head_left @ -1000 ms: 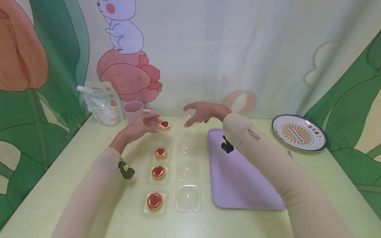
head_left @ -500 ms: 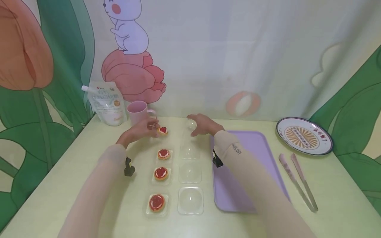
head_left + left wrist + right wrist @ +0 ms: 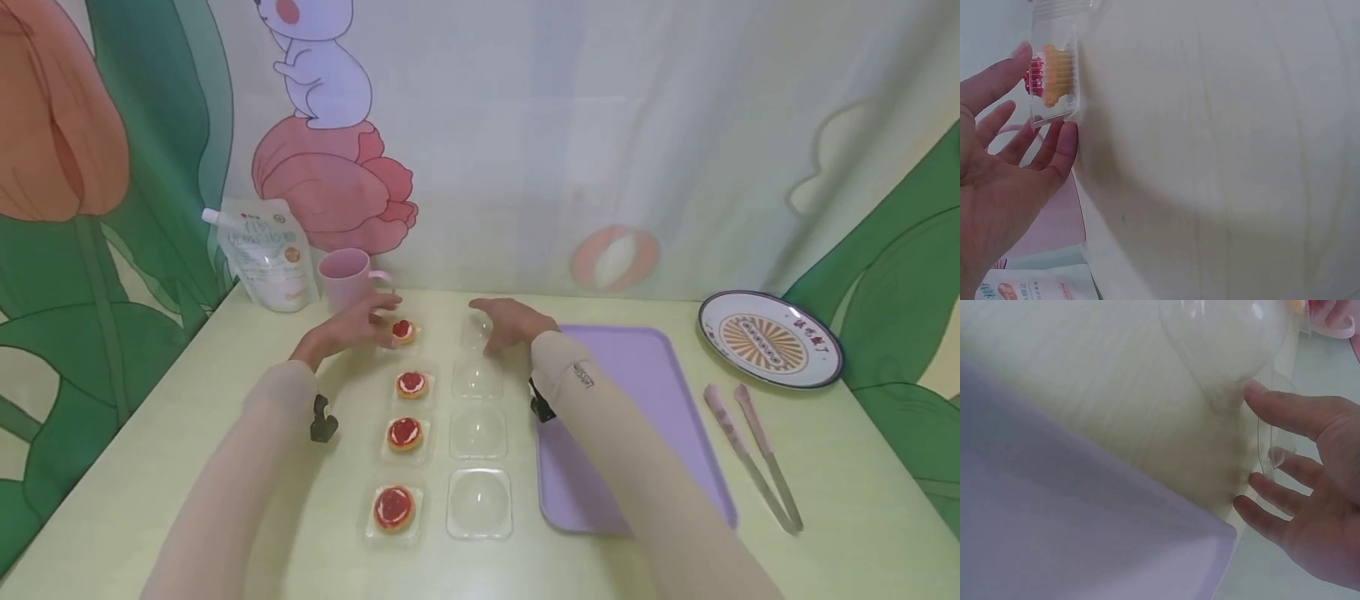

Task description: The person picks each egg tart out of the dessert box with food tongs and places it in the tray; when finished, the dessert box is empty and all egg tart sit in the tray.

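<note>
In the head view, my left hand (image 3: pixel 347 325) is at the far end of a column of small red-topped tarts, beside the farthest tart (image 3: pixel 402 331). The left wrist view shows that tart in a clear plastic tray (image 3: pixel 1054 115), with thumb and fingertips spread loosely along the tray's side. Across from it, my right hand (image 3: pixel 517 322) has thumb and fingers spread around a clear domed piece (image 3: pixel 476 332) at the table's back. In the right wrist view, the thumb tip is right by the rim of the clear piece (image 3: pixel 1264 440); the other fingers are loosely extended.
Three more tarts, the nearest one (image 3: pixel 393 508) included, sit in clear trays, with clear domed pieces (image 3: pixel 479 504) alongside. A purple tray (image 3: pixel 600 500), tongs (image 3: pixel 753 458) and a patterned plate (image 3: pixel 770 340) lie rightward. A pink mug (image 3: pixel 343 279) and a pouch (image 3: pixel 266 258) stand back left.
The right hand has come down to the table with the clear domed piece, which now lies at the back of its column. The left hand has shifted slightly, its fingers loosening around the farthest tray.
</note>
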Tool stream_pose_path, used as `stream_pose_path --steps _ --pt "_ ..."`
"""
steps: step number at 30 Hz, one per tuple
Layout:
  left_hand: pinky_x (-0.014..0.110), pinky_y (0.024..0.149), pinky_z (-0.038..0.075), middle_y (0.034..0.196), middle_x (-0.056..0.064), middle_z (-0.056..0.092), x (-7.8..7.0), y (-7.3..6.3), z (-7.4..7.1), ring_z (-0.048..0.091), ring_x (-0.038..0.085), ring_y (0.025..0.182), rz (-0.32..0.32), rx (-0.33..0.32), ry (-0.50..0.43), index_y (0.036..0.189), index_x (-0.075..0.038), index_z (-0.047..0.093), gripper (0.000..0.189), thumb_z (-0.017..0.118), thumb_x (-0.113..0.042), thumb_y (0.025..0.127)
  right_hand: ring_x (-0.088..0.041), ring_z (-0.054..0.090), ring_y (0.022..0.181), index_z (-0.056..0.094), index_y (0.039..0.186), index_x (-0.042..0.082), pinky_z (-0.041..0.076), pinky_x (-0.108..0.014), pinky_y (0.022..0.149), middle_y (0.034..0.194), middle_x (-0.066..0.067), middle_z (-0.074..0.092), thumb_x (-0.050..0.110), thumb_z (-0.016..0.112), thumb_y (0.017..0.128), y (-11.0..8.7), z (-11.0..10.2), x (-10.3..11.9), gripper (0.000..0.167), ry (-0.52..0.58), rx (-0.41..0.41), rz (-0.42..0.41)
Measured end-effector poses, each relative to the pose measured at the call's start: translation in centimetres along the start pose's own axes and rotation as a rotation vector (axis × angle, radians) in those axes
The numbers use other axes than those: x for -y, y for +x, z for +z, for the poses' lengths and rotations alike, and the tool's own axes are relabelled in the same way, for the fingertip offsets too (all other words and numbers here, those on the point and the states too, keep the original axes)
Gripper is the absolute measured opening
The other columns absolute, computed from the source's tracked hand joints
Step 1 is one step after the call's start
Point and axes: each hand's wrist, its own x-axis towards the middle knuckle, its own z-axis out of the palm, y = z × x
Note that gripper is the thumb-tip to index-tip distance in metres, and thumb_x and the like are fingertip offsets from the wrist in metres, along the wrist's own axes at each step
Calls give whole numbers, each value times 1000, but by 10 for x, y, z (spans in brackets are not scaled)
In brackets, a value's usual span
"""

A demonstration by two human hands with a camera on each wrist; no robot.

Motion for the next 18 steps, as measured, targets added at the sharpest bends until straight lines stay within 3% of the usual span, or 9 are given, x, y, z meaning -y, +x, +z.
stream_pose_path --steps 9,18 --pt "56 112 39 151 26 42 -4 7 5 46 46 135 11 -22 51 149 1 38 74 76 -11 87 -29 35 148 28 158 19 29 -49 120 159 -12 38 15 79 83 2 -5 -2 91 95 5 19" --pt "55 110 42 149 26 45 -8 11 15 47 45 135 -1 -21 57 150 1 38 76 77 -14 86 -31 42 143 34 155 12 31 -45 120 153 -17 46 11 77 83 5 0 -4 83 52 -24 -11"
